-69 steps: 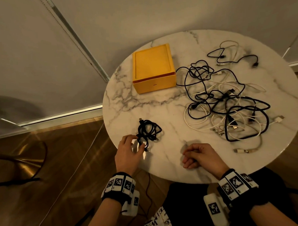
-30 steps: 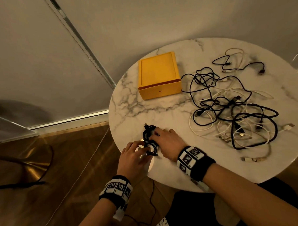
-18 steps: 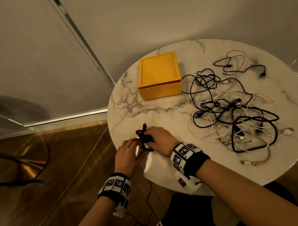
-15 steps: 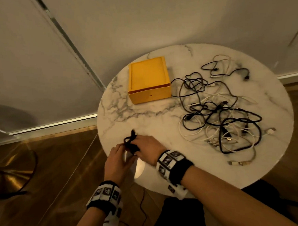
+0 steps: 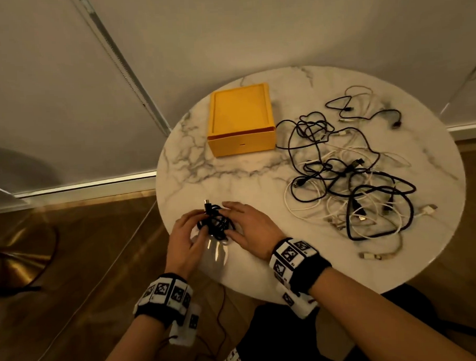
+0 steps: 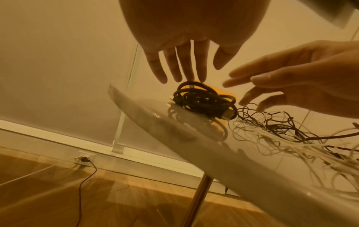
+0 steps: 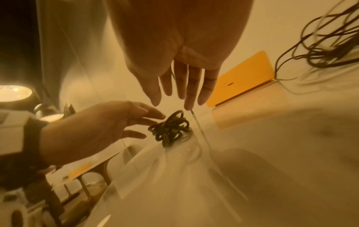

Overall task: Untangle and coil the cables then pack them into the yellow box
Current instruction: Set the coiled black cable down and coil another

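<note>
- The person's left hand (image 5: pixel 185 238) sits at about 7 o'clock on the round white marble table (image 5: pixel 258 179), at its near left edge. Its fingers (image 6: pixel 179 64) are straight and spread, gripping nothing; the left wrist view shows the tips hanging just over the bundle beside them, and whether they touch it cannot be told.
- A black-and-white patterned wristband (image 5: pixel 165 292) wraps that wrist.
- Just right of the left hand lies the small coiled black cable bundle (image 5: pixel 215 222) — resting on the marble between the two hands, a plug end (image 5: pixel 207 205) sticking out towards 12 o'clock.
- The yellow rectangular cardboard box (image 5: pixel 241 120) stands well apart from the bundle, at about 11 o'clock on the tabletop, its lid shut and a small slot in its near wall.
- The person's right hand (image 5: pixel 247 229) flanks the bundle at about 6 o'clock. Its fingers (image 7: pixel 190 86) are likewise extended and loose, holding nothing; the head view shows the fingertips right beside the coil, though contact is not clear.
- A matching patterned wristband (image 5: pixel 295 259) sits on the right wrist.
- A loose tangle of black and white cables (image 5: pixel 351 180) spreads over the right half of the table, from about 1 o'clock round to 4 o'clock; one black strand reaches the box's right corner.
- A single beige cable end (image 5: pixel 376 254) lies apart — near the rim at about 4 o'clock.
- Around the table, a wooden floor (image 5: pixel 71 269) and a pale wall (image 5: pixel 252 29) show.
</note>
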Motion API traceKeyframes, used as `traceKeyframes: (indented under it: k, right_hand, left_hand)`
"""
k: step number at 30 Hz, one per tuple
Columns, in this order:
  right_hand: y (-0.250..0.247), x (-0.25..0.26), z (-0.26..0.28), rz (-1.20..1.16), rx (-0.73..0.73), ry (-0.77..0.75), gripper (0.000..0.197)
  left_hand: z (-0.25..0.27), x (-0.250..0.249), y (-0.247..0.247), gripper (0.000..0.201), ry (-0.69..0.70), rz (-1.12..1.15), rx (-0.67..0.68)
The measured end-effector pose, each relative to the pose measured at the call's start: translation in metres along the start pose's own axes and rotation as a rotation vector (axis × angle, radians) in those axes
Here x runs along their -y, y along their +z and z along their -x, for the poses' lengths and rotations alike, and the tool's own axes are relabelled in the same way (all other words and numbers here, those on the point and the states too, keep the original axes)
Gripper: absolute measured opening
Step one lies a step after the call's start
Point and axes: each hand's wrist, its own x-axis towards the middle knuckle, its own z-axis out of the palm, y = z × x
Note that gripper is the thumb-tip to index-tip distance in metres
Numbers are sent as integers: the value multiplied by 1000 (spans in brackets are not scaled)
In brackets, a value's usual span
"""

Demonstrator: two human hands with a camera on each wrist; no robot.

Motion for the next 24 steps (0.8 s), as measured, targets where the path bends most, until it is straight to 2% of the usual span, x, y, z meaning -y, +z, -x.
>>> traceKeyframes:
  k: [2, 6, 8, 10, 13, 16, 17, 18, 21, 24]
  right_hand:
    - [-6, -9, 12, -81, -84, 39, 41]
    - [-26, -28, 44, -240, -258, 251, 20]
    - [-37, -32, 64, -352, -291, 354, 16]
    - [-48, -30, 88, -451, -258, 404, 15]
    - [-61, -32, 126, -430, -202, 433, 14]
    - [-76, -52, 168, -369, -229, 548, 12]
    - [-79, -60, 180, -359, -248, 600, 12]
    - [-82, -70, 191, -345, -278, 652, 12]
    - [-85, -88, 215, -316, -380, 757, 13]
    - [-74, -92, 216, -235, -415, 732, 11]
  left_hand:
    - [-3, -7, 1, 19, 39, 3, -46]
    - [-6, -41, 11, 25, 93, 149, -88]
    - [-5, -63, 25, 26, 88, 276, -41]
    - [-5, -82, 47, 29, 68, 355, 69]
    - [0, -104, 85, 30, 19, 409, 330]
    - [8, -118, 122, 27, -48, 400, 630]
    - [13, -118, 131, 25, -61, 375, 674]
    - [17, -119, 138, 21, -53, 335, 672]
    - [28, -120, 149, 16, 38, 163, 535]
    - [34, -120, 149, 20, 75, 158, 490]
